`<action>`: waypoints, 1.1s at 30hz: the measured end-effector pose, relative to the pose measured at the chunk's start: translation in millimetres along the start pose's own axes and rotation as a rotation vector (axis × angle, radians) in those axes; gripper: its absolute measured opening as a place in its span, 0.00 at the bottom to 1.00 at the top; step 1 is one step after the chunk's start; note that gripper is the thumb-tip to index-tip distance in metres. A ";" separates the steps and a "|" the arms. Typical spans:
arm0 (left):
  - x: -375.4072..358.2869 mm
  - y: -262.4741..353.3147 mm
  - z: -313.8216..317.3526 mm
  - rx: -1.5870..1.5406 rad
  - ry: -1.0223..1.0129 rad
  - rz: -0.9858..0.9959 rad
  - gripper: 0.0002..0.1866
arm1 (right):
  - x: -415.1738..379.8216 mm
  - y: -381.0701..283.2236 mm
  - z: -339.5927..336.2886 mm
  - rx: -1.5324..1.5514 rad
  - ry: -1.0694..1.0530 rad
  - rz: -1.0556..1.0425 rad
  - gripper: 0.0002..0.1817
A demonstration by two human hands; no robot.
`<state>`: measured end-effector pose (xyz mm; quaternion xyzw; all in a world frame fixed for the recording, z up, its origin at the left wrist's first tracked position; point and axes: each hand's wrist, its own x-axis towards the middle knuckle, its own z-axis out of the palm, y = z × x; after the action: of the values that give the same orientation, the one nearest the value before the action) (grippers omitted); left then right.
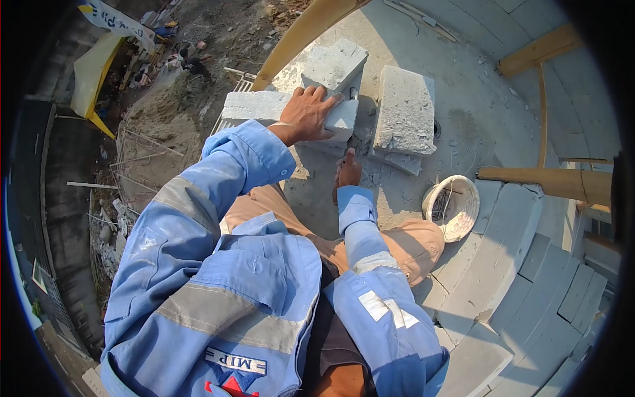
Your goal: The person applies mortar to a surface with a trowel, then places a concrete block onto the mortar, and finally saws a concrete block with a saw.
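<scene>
Far to your left, beyond the edge of the slab, the ground below shows a mound of sand (159, 112) and scattered rubble. Your left hand (305, 114) lies flat on top of a grey concrete block (264, 109) at the slab's edge, fingers spread and released, pressing down rather than gripping. Just behind it a second block (334, 63) stands touching it, with a curved yellow pipe (297, 36) passing above. Your right hand (347, 171) sits low against the near face of the block under your left palm; its fingers curl inward, but you cannot tell whether they grip anything, since the tips are hidden in shadow. Just right of that, a third block (405, 109) lies tilted, rough with mortar, its near end resting on the dusty slab. Further right, a white bucket (453, 206) crusted with mortar stands near your bent knee, beside a course of laid grey blocks (509, 264) and wooden poles (549, 182).
</scene>
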<state>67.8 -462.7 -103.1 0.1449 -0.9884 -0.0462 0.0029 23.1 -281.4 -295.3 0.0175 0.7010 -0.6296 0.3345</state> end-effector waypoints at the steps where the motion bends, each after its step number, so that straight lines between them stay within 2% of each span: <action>1: 0.1 2.4 -0.5 -0.004 0.002 0.029 0.48 | -1.9 1.2 -4.2 0.014 -0.017 0.040 0.43; 4: 1.0 2.0 -2.7 -0.003 -0.031 -0.022 0.49 | -1.9 13.0 -5.0 -0.011 0.015 -0.062 0.43; 7: 1.7 2.0 -2.4 0.026 -0.049 -0.014 0.49 | 6.5 17.9 -8.8 0.010 -0.042 0.018 0.41; 10: 7.9 2.2 -7.8 0.033 -0.046 0.013 0.49 | 8.5 17.7 -5.5 -0.037 -0.001 -0.108 0.41; 13: 6.0 3.8 -5.6 0.033 -0.022 0.043 0.49 | 8.4 16.2 -7.6 -0.031 -0.030 -0.057 0.42; 15: 3.3 4.1 -3.0 0.046 0.006 0.022 0.51 | 9.6 18.6 2.4 0.004 0.015 -0.095 0.42; 17: -0.6 7.6 -0.6 0.010 -0.058 0.004 0.51 | -1.1 34.2 0.3 0.020 0.051 -0.105 0.41; 20: 4.1 3.0 0.5 0.037 -0.027 0.001 0.50 | 14.3 16.6 1.2 0.021 -0.005 -0.057 0.41; 23: 2.3 3.5 -1.5 0.010 -0.002 0.014 0.51 | -5.7 -0.8 -4.3 0.099 -0.006 -0.044 0.40; 25: 0.6 6.1 -4.7 -0.007 -0.025 -0.013 0.50 | -17.8 -25.4 -3.4 0.199 0.017 -0.145 0.39; 31: 3.1 4.8 -8.2 -0.013 -0.031 -0.013 0.49 | -40.6 -60.4 -1.4 0.017 0.035 -0.298 0.41; 33: 4.2 4.9 -7.6 -0.012 -0.058 -0.036 0.48 | -28.5 -28.2 1.0 -0.049 0.036 -0.297 0.41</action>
<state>62.6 -459.9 -95.1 0.1613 -0.9849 -0.0565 -0.0260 33.0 -276.9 -256.7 -0.0833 0.7170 -0.6543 0.2256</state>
